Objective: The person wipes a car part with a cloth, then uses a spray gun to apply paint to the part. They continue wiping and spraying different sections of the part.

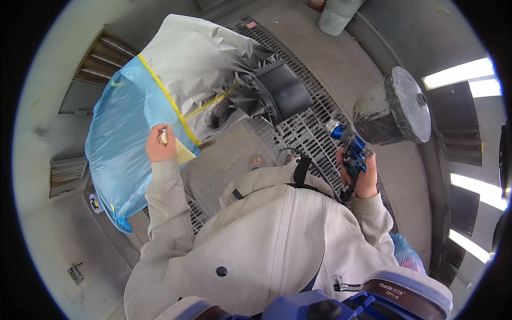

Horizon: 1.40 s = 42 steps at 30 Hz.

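Note:
My left hand [161,145] is closed on a folded cream cloth [182,152] in front of a blue plastic sheet [128,128]. That sheet joins crumpled silver covering [186,48] along a yellow tape strip, around a black curved panel [286,92]. My right hand [364,176] grips a blue and silver spray gun [352,149], its hose hanging down beside my body. A blue respirator [325,309] shows at the bottom edge.
I stand by metal floor grating [298,128] in an enclosed booth. A grimy lidded metal drum [389,109] is on the right, a pail [336,16] at the far top, and a bagged bundle [405,248] at lower right. Vents and lights line the walls.

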Each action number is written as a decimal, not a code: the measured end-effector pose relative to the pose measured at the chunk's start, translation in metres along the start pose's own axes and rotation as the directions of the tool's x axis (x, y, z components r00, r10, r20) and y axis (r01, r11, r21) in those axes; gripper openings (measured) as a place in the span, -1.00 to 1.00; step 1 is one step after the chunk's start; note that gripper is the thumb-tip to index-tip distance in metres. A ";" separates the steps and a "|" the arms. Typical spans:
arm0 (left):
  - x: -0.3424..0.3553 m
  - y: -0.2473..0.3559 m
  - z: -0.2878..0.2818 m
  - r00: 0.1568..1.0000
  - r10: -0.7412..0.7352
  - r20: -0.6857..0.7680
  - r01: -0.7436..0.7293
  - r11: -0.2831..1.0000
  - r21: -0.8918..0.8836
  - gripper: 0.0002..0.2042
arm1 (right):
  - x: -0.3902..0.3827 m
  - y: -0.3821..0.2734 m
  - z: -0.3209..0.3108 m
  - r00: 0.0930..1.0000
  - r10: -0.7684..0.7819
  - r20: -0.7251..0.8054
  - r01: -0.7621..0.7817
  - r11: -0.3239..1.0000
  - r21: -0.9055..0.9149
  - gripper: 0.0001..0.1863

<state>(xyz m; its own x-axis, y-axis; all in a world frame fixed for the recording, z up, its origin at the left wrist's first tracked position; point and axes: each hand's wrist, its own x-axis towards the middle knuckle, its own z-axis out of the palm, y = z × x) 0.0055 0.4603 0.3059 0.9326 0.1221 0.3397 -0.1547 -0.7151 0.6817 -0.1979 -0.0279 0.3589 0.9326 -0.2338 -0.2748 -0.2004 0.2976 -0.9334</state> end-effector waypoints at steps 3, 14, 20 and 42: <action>0.002 0.058 0.009 0.940 0.314 0.138 -0.317 0.949 -0.001 -0.72 | -0.008 0.003 0.015 1.000 0.005 -0.006 -0.005 1.000 0.015 -0.14; 0.092 0.161 0.153 0.485 0.389 0.783 -0.781 0.595 0.188 -0.11 | -0.045 0.000 0.052 0.995 0.029 -0.099 -0.026 0.999 0.032 0.00; 0.103 0.157 0.174 0.360 0.323 0.875 -0.861 0.477 0.178 -0.13 | -0.079 0.009 0.062 0.982 0.019 -0.185 -0.007 0.998 0.066 0.04; 0.064 0.134 0.125 0.336 0.506 0.795 -0.866 0.498 0.049 -0.03 | -0.080 0.021 0.071 0.981 -0.014 -0.192 0.040 0.991 0.131 -0.04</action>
<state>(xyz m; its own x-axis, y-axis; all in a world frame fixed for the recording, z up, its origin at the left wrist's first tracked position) 0.0849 0.2858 0.3377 0.4943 -0.8675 -0.0562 -0.8684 -0.4957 0.0133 -0.2549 0.0630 0.3779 0.8606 -0.4110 -0.3007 -0.1222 0.4065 -0.9054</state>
